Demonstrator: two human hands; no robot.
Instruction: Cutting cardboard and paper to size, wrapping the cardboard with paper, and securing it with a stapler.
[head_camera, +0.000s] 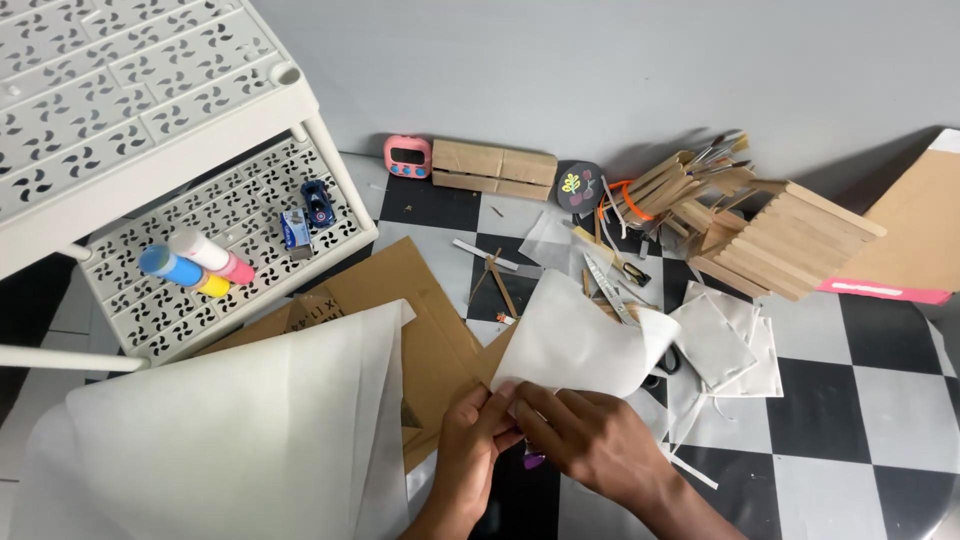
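I've got left hand (470, 425) and right hand (580, 430) both pinching white paper piece (580, 345); cut squares (725, 345) stacked at 3 o'clock, big sheet (230, 430) uncut

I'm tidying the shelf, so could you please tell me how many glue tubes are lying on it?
2. Both lie side by side on the lower white shelf: the blue and yellow tube nearer the front edge, the white and pink tube just behind it. Others may be hidden.

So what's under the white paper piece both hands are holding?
Under the white paper piece: scissors' dark handles poke out right, brown cardboard left, a purple object below the fingers. The rest is covered.
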